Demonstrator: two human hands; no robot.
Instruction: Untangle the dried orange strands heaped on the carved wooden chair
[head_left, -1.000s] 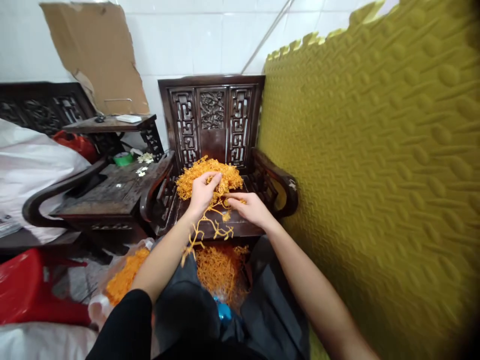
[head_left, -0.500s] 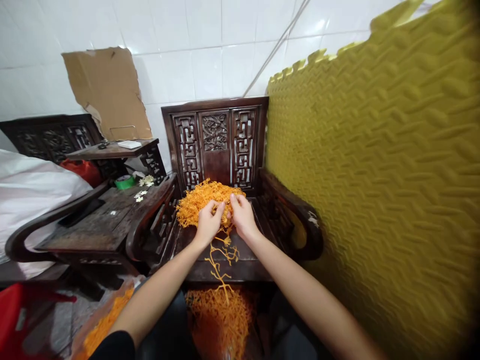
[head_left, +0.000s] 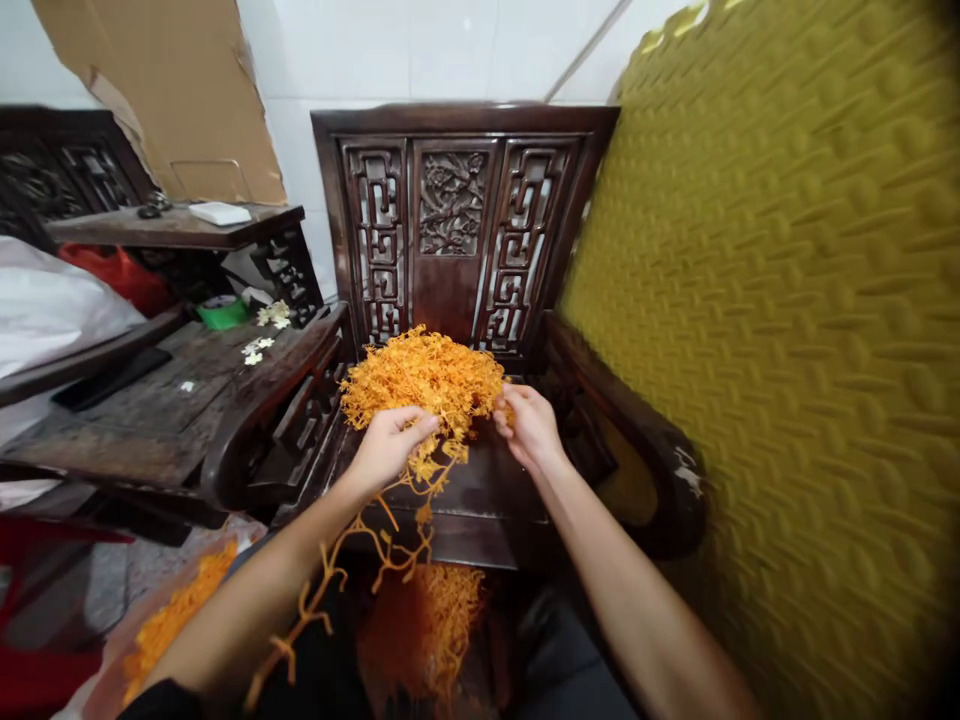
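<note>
A heap of thin orange strands (head_left: 424, 375) lies on the seat of a dark carved wooden chair (head_left: 450, 220). My left hand (head_left: 386, 445) pinches a bunch of these strands at the heap's front edge, and a long string of them (head_left: 352, 560) hangs down past my forearm. My right hand (head_left: 529, 425) grips strands at the heap's right edge. More orange strands (head_left: 431, 625) sit in a dark bag below the seat, between my arms.
A yellow foam mat (head_left: 787, 330) stands right of the chair. To the left are a dark wooden side table (head_left: 150, 400) with small white flowers (head_left: 259, 350), green tape (head_left: 221, 313), a cardboard sheet (head_left: 172, 90) and another pile of orange strands (head_left: 169, 625).
My view moved closer to the chair. My hands drew apart from the heap's middle, the right to its right edge, and the left lifted a longer string of strands.
</note>
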